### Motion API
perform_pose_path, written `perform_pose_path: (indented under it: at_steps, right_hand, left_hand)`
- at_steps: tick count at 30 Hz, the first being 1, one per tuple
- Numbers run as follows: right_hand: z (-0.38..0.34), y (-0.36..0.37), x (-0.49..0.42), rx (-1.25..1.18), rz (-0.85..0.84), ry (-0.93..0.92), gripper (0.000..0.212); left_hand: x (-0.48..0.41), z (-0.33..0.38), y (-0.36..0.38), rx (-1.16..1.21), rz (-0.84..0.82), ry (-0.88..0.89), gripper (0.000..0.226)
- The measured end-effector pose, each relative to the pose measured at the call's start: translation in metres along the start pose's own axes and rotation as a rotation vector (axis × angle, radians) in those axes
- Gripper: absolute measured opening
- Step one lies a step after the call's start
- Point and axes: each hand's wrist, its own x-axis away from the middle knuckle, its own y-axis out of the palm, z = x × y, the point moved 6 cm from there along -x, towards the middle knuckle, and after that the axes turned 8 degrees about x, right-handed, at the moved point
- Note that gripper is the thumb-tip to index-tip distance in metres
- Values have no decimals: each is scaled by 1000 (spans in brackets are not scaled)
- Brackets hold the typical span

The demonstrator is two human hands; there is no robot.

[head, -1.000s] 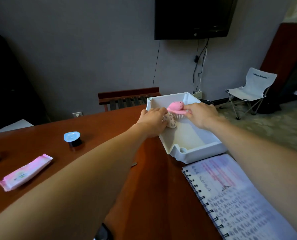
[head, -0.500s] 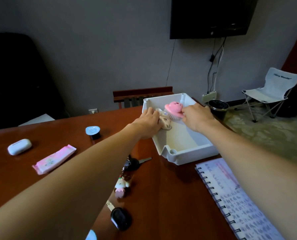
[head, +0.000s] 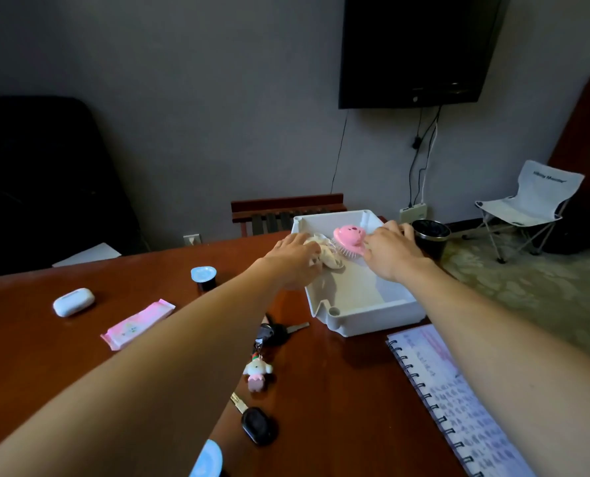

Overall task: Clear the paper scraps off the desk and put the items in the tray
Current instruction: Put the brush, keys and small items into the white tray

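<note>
Over the white plastic tray (head: 372, 316), right grip (head: 390, 251) is spread loose, left grip (head: 295, 258) unclear. The black keys (head: 276, 333) lie just behind left grip.

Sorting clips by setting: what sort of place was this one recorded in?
Probably a room in a home or a small office: a brown wooden desk, a wall-mounted television with cables hanging below it, and a folding camp chair standing on patterned carpet.

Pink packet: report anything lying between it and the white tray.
Yes. Between pink packet and tray, the left forearm crosses above the desk, and a black key lies beside the tray's near left corner.
</note>
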Motion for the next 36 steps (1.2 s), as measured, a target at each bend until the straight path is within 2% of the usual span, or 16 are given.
perform_pose_path:
  at_steps: [10,22,30,36]
  right_hand:
    - [-22,-51,67,-136,95,-59,37]
    - [-107,-91,159,-209,131,-233,40]
    - [-154,-82,205,-274,163,-339,39]
    - [-176,-45,228,-376,62,-378,41]
  left_hand:
    - [89,8,-29,-31,41,-1,50]
    - [228,-7,-55,-23,142,-25,46]
    - [288,-32,-39,15,201,-34,39]
    - [307,-59,-9,91,219,-84,36]
